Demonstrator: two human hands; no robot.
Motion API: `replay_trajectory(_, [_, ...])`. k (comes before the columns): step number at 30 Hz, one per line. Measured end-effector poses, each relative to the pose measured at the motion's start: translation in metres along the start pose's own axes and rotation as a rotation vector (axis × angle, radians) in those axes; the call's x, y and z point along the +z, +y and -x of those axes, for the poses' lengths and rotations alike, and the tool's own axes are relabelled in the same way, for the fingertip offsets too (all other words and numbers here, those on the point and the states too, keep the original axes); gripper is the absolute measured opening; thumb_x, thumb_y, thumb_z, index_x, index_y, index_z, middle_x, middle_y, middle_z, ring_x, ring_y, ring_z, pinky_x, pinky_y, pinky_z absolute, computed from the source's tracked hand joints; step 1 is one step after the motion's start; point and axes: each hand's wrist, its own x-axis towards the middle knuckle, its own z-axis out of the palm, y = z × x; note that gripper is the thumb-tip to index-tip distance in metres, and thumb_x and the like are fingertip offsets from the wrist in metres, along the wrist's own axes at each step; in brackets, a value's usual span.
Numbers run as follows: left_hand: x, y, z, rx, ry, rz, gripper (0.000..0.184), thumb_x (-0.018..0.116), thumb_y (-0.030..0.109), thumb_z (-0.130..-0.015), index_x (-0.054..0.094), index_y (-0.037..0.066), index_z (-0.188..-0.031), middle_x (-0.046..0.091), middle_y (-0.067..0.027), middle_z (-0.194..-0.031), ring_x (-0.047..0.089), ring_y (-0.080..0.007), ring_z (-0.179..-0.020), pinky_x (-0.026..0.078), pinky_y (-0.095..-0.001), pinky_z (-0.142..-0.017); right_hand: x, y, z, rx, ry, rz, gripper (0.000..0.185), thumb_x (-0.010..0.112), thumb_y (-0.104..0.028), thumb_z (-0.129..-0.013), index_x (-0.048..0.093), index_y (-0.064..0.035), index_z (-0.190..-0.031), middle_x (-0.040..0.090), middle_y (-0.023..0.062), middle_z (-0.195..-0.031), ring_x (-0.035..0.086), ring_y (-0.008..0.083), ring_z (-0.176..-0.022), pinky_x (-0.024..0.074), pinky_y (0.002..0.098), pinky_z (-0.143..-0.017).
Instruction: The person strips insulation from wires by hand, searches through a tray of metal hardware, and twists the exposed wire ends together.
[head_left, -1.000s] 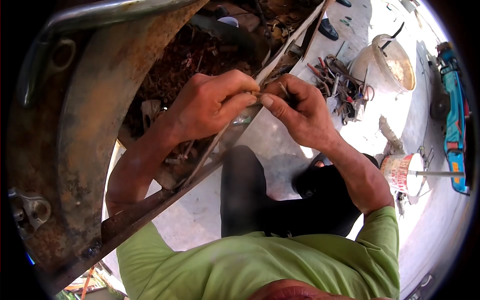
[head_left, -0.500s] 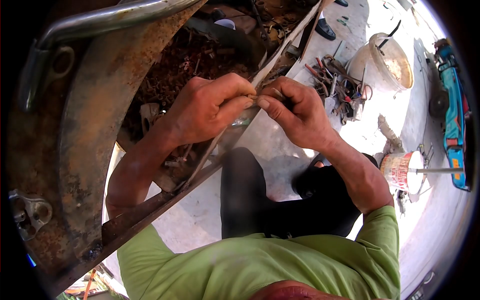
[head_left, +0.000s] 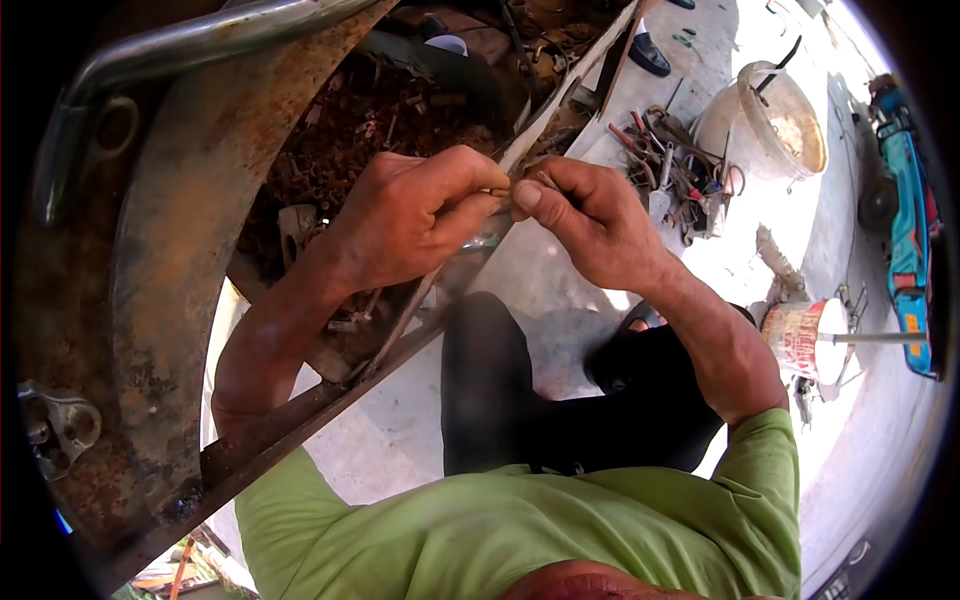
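Note:
My left hand [head_left: 415, 215] is closed in a pinch, thumb and forefinger on a small brass-coloured piece [head_left: 495, 192] too small to name. Against its fingertips, my right hand [head_left: 600, 225] is also closed, the thumb laid over the curled forefinger. A thin greyish end [head_left: 547, 181] shows by the right fingers; what it belongs to is hidden. Both hands are held over the edge of a rusty metal tray [head_left: 330, 400], where many small rusted metal parts [head_left: 350, 140] lie heaped.
To the right on the concrete floor are a pile of pliers and other hand tools [head_left: 665, 165], a whitish bucket [head_left: 735, 125] and a smaller printed bucket [head_left: 795, 335]. A turquoise machine [head_left: 908, 220] stands farther right. A bent metal tube [head_left: 200, 45] crosses the upper left. Another person's shoe [head_left: 650, 55] shows at the top.
My right thumb and fingertips have shifted slightly up, with the thumb turned more upward. My left hand keeps its pinch, and more of the brass-coloured piece shows. The view has shifted a little.

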Motion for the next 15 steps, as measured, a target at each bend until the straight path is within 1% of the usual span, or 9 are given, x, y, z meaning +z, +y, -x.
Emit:
replay_trajectory(5, [0.0009, -0.0016, -0.0018, 0.061, 0.008, -0.043, 0.009, 0.071, 0.005, -0.088, 0.065, 0.003, -0.095, 0.069, -0.0087, -0.071, 0.068, -0.0176, -0.058, 0.053, -0.0297, -0.052, -0.0015, -0.0019, -0.0013, 0.112, -0.064, -0.146, 0.035, 0.062, -0.029, -0.101, 0.067, 0.0019, -0.086, 0.058, 0.0039, -0.069, 0.050, 0.0096, -0.065, 0.0426, 0.0307, -0.058])
replay_trajectory(8, [-0.0044, -0.0031, 0.0008, 0.030, -0.087, -0.082, 0.017, 0.069, -0.002, -0.087, 0.065, 0.001, -0.103, 0.071, -0.0101, -0.082, 0.071, -0.0202, -0.069, 0.054, -0.0308, -0.060, -0.0013, -0.0037, -0.0014, 0.159, -0.065, -0.164, 0.031, 0.065, -0.028, -0.099, 0.066, 0.0009, -0.088, 0.056, 0.0003, -0.070, 0.048, 0.0076, -0.065, 0.0415, 0.0283, -0.058])
replay_trajectory(10, [-0.0050, -0.0041, 0.0016, 0.018, -0.098, -0.101, 0.016, 0.069, -0.002, -0.087, 0.065, 0.001, -0.103, 0.071, -0.0099, -0.082, 0.071, -0.0205, -0.070, 0.054, -0.0309, -0.060, -0.0017, -0.0070, -0.0003, 0.186, -0.059, -0.147, 0.029, 0.067, -0.027, -0.098, 0.066, 0.0005, -0.091, 0.055, -0.0016, -0.070, 0.047, 0.0064, -0.065, 0.0405, 0.0268, -0.057])
replay_trajectory(13, [-0.0040, -0.0049, 0.0019, 0.012, -0.095, -0.108, 0.016, 0.069, -0.002, -0.087, 0.065, 0.001, -0.103, 0.071, -0.0096, -0.082, 0.071, -0.0204, -0.070, 0.054, -0.0308, -0.060, -0.0003, 0.0011, -0.0002, 0.110, -0.035, -0.165, 0.027, 0.069, -0.026, -0.097, 0.066, 0.0007, -0.094, 0.054, -0.0025, -0.070, 0.045, 0.0059, -0.064, 0.0395, 0.0260, -0.056])
replay_trajectory(15, [-0.0035, -0.0049, 0.0019, 0.012, -0.088, -0.102, 0.016, 0.068, -0.002, -0.087, 0.065, 0.001, -0.102, 0.071, -0.0094, -0.082, 0.071, -0.0200, -0.070, 0.054, -0.0305, -0.059, -0.0007, -0.0006, 0.0003, 0.128, -0.040, -0.146, 0.027, 0.068, -0.026, -0.098, 0.066, 0.0004, -0.093, 0.054, -0.0023, -0.069, 0.045, 0.0059, -0.064, 0.0396, 0.0263, -0.056])
